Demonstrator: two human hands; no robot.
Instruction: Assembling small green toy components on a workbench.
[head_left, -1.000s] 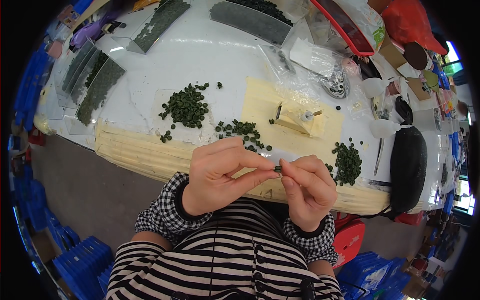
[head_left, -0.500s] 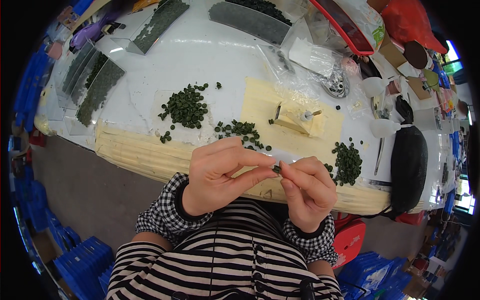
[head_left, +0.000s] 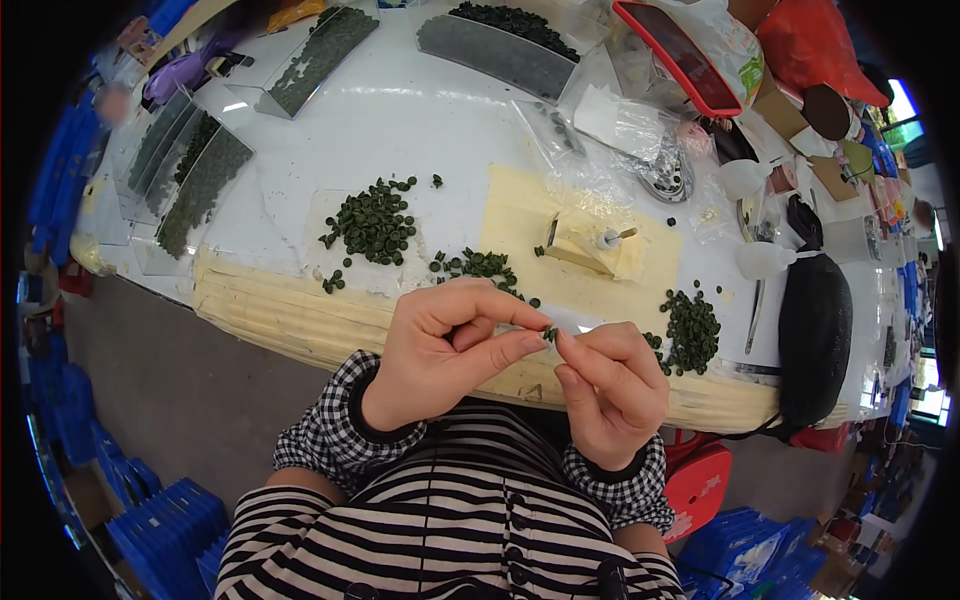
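While the left hand (head_left: 440, 340) narrowly pinches a tiny green piece (head_left: 549, 335) by the right hand (head_left: 617, 390), whose hold I can't tell, slipping fingertips could drop it.

Small green piece (head_left: 550, 335), partly hidden

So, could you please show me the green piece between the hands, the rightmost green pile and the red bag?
Green piece (head_left: 550, 335): head view, its visible middle.
Rightmost green pile (head_left: 692, 330): head view, middle of the heap.
Red bag (head_left: 822, 58): head view, its front side.
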